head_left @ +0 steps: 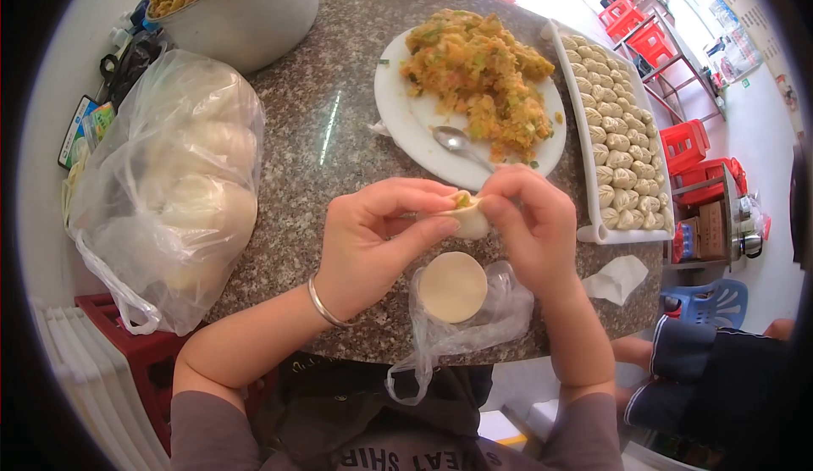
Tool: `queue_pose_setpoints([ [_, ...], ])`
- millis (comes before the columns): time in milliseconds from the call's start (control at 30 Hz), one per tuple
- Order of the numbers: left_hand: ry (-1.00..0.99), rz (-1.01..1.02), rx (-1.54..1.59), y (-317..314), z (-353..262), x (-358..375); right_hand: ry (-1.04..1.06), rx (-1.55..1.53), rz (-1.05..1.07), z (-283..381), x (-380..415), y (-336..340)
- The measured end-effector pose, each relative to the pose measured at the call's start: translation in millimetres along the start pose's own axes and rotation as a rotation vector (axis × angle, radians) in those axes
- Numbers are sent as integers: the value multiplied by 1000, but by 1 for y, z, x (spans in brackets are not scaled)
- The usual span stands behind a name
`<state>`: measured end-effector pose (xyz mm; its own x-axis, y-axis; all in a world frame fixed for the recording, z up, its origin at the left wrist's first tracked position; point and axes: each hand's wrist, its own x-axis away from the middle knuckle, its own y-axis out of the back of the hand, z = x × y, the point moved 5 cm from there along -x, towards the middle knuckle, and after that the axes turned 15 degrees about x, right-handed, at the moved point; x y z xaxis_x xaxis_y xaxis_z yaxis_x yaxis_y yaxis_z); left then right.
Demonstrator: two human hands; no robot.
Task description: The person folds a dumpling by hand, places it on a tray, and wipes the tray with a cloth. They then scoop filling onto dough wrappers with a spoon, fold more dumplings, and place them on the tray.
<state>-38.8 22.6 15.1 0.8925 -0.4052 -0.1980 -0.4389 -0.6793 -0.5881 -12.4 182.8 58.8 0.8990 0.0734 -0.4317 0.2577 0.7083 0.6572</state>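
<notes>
Between my two hands, above the table, is a half-folded dumpling (471,224) with a bit of yellow-green filling showing at its top. My left hand (381,225) pinches its left edge between thumb and fingers. The right edge is pinched by my right hand (529,225). Just below lies a stack of round dough wrappers (453,287) on a clear plastic bag (500,310). Beyond my hands, a white plate (398,124) carries a heap of orange-yellow chopped filling (478,73). A metal spoon (453,139) rests on that plate, its handle running toward my right hand.
A white tray (597,232) of pleated dumplings (618,141) stands at the right. Crumpled white paper (616,279) lies near it. On the left are a bulging plastic bag (182,174) and a metal pot (254,22) of filling. Someone in dark clothes (711,378) is at lower right.
</notes>
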Motion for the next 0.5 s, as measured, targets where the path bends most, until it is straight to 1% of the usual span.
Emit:
queue_pose_setpoints([
  [33, 1, 0, 0, 0, 0, 0, -97, -96, 78, -5, 1, -2],
  [67, -24, 43, -40, -1, -2, 1, -195, -192, 157, -9, 2, -5],
  [100, -49, 84, -80, -3, -2, 3, -196, -191, 159, -9, 2, -5],
  [167, -22, 54, -79, -3, -1, 3, -71, -123, 135, -2, -1, -4],
  [233, 8, 27, -82, -2, -1, 3, -64, -113, 108, -1, 1, -7],
  [300, 107, -40, -87, 0, 0, 3, -58, -103, 79, 0, 1, -7],
  [367, 113, -48, -66, 0, -2, 2, 1, -32, 71, 4, 0, -6],
  [500, 148, -69, 13, 0, 1, 0, 28, 22, 66, 6, 0, -4],
])
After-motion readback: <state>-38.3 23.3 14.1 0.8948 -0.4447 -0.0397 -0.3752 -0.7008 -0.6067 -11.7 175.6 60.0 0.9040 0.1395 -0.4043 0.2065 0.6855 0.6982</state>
